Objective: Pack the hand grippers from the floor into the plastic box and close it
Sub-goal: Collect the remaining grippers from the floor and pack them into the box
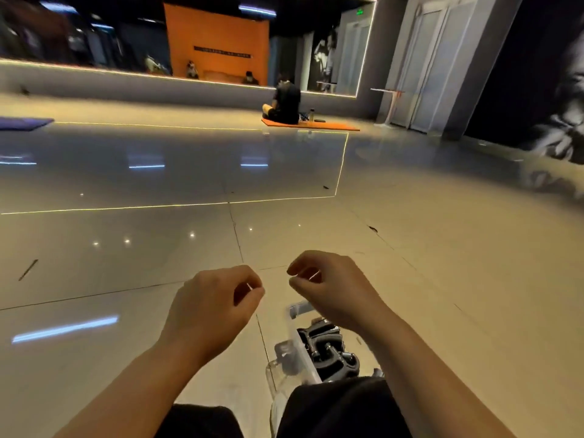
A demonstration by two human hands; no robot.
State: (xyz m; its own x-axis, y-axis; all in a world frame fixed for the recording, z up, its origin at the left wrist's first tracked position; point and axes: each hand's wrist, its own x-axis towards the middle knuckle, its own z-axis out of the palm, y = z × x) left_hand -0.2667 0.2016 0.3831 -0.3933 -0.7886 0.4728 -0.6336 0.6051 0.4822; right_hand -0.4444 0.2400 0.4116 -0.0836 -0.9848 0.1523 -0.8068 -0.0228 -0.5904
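The clear plastic box (305, 358) lies on the floor between my legs, low in the head view. Several dark hand grippers (331, 349) are piled inside it. A grey-blue latch (300, 308) shows at its far end. My right hand (331, 289) hovers just above the box's far end. My left hand (215, 305) is raised beside it, over bare floor left of the box. On each hand the fingers curl toward the thumb around a small bright glint. Whether either hand pinches something thin and clear cannot be made out. My right knee hides the box's near end.
A clear bottle with a dark cap (284, 358) lies against the box's left side. Glossy floor tiles (126, 248) stretch ahead. Far off, a person (284, 102) sits on an orange mat (313, 124). A purple mat (22, 123) lies at far left.
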